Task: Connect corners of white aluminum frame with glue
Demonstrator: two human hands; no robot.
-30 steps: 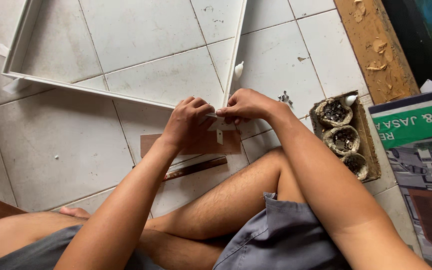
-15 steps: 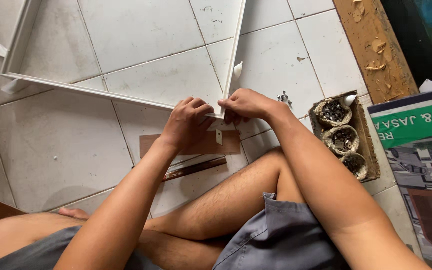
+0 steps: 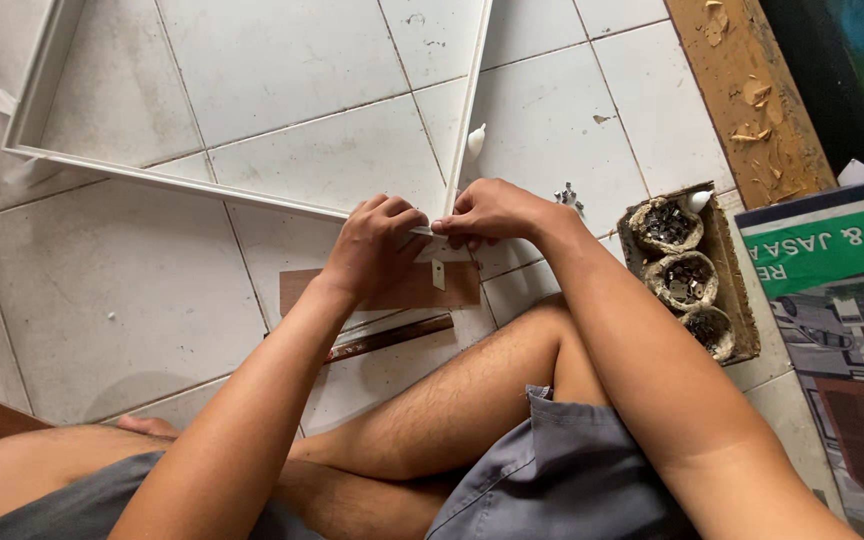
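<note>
Printed poster [image 3: 832, 330] at 3 o'clock, flat on floor, rectangular: green band with white lettering on top, dark blue border, reddish building pictures below.

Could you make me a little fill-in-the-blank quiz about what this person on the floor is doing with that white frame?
1. Both hands, left hand and right hand, meet at a ____ of the white frame.
2. The frame lies flat on a floor of white ____.
3. The cardboard tray beside the right forearm holds three round cups of small ____ parts.
4. Under the hands lies a flat ____ board.

Missing words: corner; tiles; metal; brown
</note>
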